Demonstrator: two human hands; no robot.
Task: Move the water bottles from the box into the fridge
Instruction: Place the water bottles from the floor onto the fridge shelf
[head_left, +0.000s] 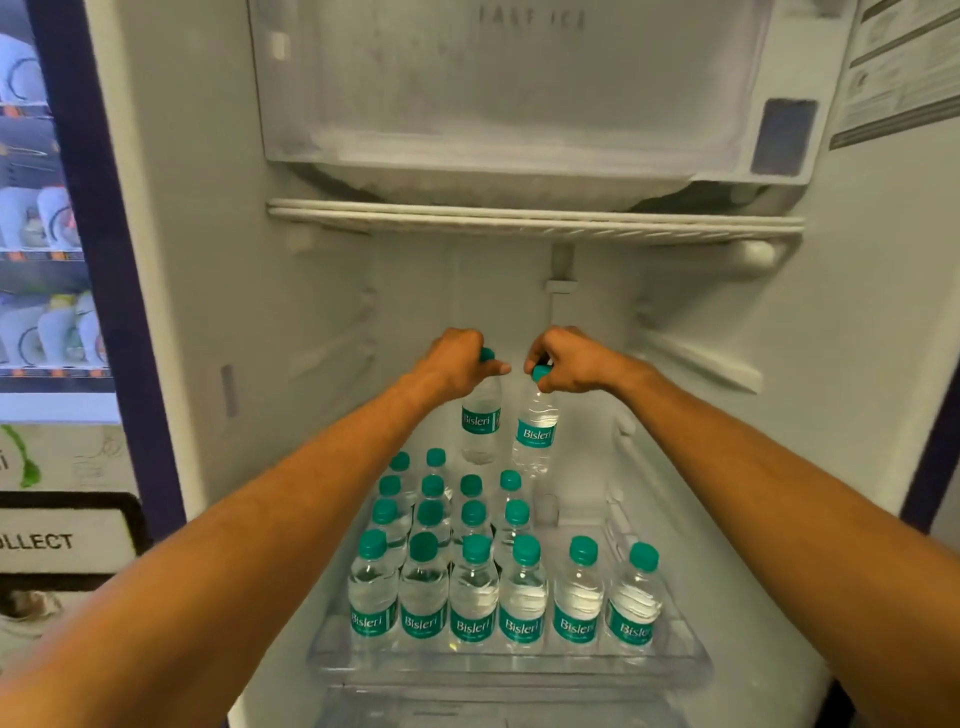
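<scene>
Both my arms reach into the open fridge (218, 291). My left hand (457, 358) grips a small clear water bottle (481, 426) by its green cap. My right hand (566, 364) grips another water bottle (536, 436) the same way, slightly tilted. Both bottles hang above the back of the clear shelf (675, 660), side by side. Several identical green-capped bottles (472, 597) stand in rows on that shelf, filling its left and middle. The box is not in view.
A frosted freezer compartment (519, 104) and a white wire rack (535, 221) sit above my hands. The shelf's right rear area (576, 499) holds no bottles. A vending machine (47, 260) stands to the left of the fridge.
</scene>
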